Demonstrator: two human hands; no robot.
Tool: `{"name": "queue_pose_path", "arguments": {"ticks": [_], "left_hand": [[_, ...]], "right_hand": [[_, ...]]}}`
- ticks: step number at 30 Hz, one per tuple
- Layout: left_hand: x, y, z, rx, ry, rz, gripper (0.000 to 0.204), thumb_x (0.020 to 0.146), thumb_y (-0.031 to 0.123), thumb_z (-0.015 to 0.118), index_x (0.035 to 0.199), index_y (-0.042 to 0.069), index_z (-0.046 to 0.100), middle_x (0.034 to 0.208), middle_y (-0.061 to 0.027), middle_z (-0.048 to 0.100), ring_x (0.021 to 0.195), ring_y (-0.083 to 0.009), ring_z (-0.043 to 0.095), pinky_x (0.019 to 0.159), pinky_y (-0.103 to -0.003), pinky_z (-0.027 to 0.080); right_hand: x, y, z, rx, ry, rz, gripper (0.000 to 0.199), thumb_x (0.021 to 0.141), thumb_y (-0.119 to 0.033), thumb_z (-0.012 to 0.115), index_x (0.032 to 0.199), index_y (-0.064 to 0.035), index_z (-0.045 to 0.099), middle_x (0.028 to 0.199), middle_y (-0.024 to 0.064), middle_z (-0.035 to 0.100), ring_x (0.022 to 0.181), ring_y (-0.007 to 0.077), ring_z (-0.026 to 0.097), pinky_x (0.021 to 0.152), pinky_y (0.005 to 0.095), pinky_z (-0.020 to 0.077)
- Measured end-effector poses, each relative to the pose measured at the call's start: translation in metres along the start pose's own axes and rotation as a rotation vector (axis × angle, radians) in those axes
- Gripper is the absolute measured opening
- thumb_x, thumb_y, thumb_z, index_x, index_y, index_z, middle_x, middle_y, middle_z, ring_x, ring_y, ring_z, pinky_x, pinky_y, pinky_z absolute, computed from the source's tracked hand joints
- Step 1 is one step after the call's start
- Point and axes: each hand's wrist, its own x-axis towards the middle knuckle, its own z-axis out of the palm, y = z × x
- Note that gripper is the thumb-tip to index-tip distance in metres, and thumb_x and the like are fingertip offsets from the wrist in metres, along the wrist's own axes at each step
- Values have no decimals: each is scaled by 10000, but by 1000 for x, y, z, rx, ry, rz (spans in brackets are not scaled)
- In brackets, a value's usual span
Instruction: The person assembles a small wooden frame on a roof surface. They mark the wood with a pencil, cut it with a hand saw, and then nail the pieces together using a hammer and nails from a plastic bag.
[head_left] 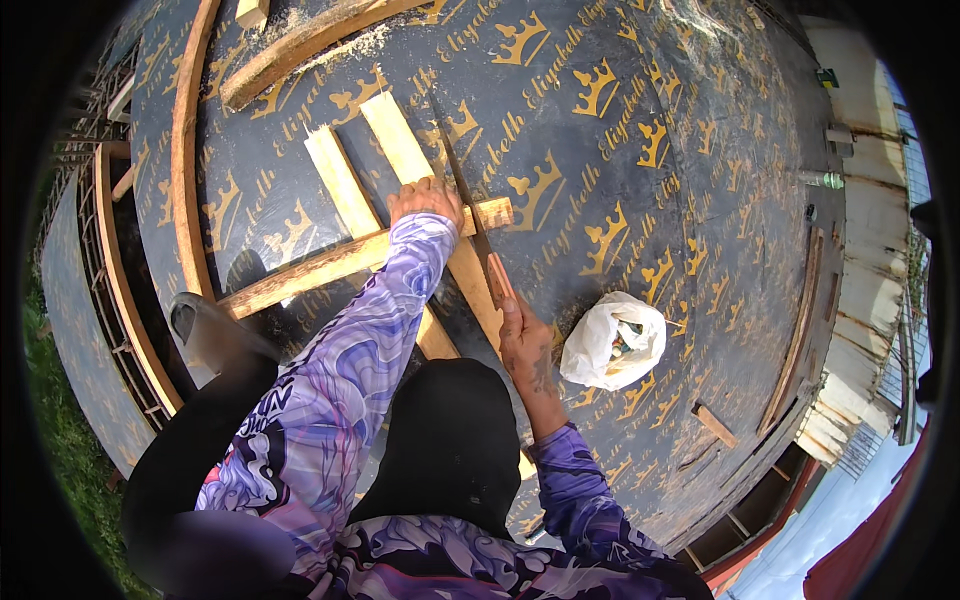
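Note:
My right hand (527, 345) is closed around the wooden handle of a handsaw (499, 276). Its thin dark blade runs forward and to the left, against the right side of a pale wooden plank (398, 138). Over that plank, where a wooden crosspiece (325, 263) meets it, my left hand (427, 200) presses down with its fingers curled over the wood. A second pale plank (340, 182) lies beside the first, to its left, and the crosspiece spans both. My left forearm hides part of the crosspiece and the second plank.
To the right of my right hand sits a white plastic bag (612, 342) with small items inside. Long timbers (187, 150) and a thick beam (300, 55) with sawdust lie at the left and far side. A short wood offcut (715, 424) rests at the right on the dark printed panel (560, 130).

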Motion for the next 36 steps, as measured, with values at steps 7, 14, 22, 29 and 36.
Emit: {"name": "queue_pose_path", "arguments": {"ticks": [7,14,22,29,36], "left_hand": [[4,-3,-3,-5,36,2,373,956,247,451,1174,39,671,1134,-149,685,1068,-315,637,924,-498,439],[7,-13,-9,14,84,-11,366,966,247,454,1171,38,673,1116,-144,688,1084,-317,624,946,-498,431],[3,0,-5,-5,8,-17,373,961,250,448,1159,41,686,1143,-139,688,1109,-308,621,962,-499,430],[0,-7,0,-6,109,15,383,1000,279,405,1130,49,683,1130,-151,686,1067,-322,641,955,-487,440],[-13,-16,-36,-88,164,-5,364,935,240,564,1271,102,576,1194,-153,589,1143,-334,558,964,-536,416]], "right_hand": [[-4,-7,15,77,33,66,436,1012,-378,573,1290,-51,648,702,156,672,648,183,674,629,335,514],[-127,69,-33,129,-39,51,402,1019,-254,550,1321,5,611,815,142,723,651,117,648,615,278,516],[13,8,17,127,44,-38,413,1014,-331,569,1290,-34,643,633,129,576,584,103,557,555,307,461],[-56,52,-23,191,318,-62,431,1013,-338,579,1317,-36,630,619,43,567,558,88,518,535,283,452],[-44,85,-44,-83,284,-86,430,980,-363,616,1290,-67,642,874,237,713,749,364,723,631,430,547]]}}
